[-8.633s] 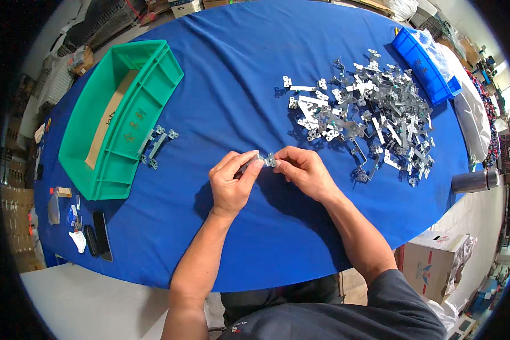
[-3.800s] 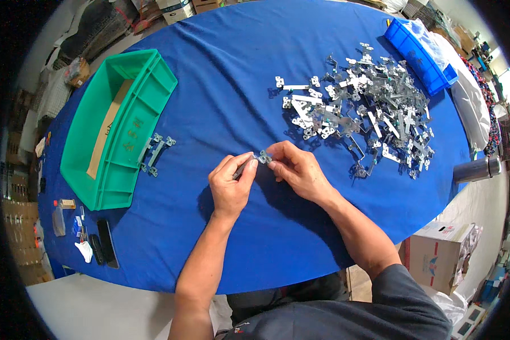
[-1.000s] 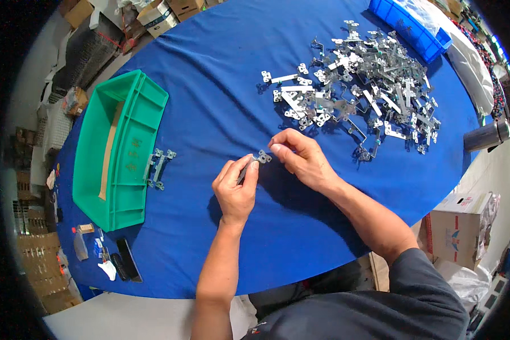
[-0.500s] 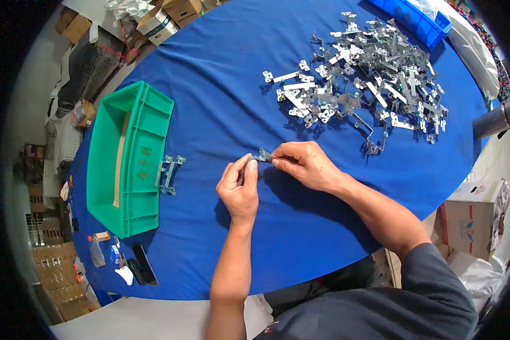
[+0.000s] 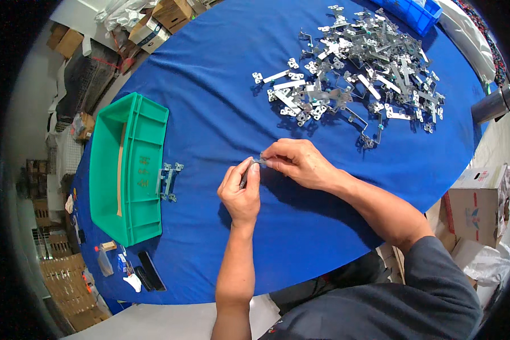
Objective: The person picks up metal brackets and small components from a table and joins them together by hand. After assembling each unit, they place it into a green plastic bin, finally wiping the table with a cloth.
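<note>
Left hand (image 5: 241, 192) and right hand (image 5: 293, 163) meet over the blue bench (image 5: 221, 113), each pinching one end of a small metal bracket (image 5: 259, 162). Its long axis runs roughly left to right between the fingertips. Left of them, assembled brackets (image 5: 168, 181) lie beside the green bin (image 5: 129, 170). Farther off, ahead of the right hand, lies the loose bracket pile (image 5: 357, 68).

Bright even light, soft shadows, sharp centre (edges bent, vignetted)

Workshop: heap of metal brackets (image 5: 360, 62) on blue-covered table (image 5: 221, 85), green bin (image 5: 127, 170), stacked cartons (image 5: 161, 17).
</note>
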Motion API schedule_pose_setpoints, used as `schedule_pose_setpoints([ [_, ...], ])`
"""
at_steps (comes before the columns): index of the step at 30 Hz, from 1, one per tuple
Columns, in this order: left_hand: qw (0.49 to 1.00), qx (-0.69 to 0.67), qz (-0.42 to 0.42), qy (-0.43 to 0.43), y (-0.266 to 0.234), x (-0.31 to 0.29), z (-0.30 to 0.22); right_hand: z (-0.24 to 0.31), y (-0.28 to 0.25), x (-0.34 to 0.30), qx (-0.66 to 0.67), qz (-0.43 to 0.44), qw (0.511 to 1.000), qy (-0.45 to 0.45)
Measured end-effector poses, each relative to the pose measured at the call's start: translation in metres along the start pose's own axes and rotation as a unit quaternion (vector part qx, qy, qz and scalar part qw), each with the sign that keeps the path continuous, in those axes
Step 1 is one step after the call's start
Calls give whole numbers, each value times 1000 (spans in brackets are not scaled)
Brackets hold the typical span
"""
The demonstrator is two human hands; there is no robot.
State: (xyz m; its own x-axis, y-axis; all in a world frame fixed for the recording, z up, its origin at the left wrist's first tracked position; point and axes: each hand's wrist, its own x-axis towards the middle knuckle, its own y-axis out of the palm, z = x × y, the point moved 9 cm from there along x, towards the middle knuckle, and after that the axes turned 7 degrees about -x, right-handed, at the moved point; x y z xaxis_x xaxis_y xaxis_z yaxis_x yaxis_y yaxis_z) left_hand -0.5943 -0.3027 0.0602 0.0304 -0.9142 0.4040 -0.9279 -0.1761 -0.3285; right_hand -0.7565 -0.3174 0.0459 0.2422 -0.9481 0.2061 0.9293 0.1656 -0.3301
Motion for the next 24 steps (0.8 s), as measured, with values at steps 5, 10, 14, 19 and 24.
schedule_pose_setpoints([
  [5, 1000, 5, 23, 4, 3, 0, -4, 6, -3, 2, -6, -31, 998, -52],
  [10, 998, -49, -31, -8, -5, -1, 8, -14, -4, 3, 99, -39, 993, 40],
  [14, 993, -95, -46, -60, -10, -5, 18, -15, 5, 0, 34, 27, 997, 64],
  [19, 991, -99, -36, -78, -9, -5, 21, -4, 4, 1, -17, 25, 999, 22],
  [24, 996, -69, -12, -59, -5, -4, 16, 0, 1, 2, -45, 3, 999, -2],
])
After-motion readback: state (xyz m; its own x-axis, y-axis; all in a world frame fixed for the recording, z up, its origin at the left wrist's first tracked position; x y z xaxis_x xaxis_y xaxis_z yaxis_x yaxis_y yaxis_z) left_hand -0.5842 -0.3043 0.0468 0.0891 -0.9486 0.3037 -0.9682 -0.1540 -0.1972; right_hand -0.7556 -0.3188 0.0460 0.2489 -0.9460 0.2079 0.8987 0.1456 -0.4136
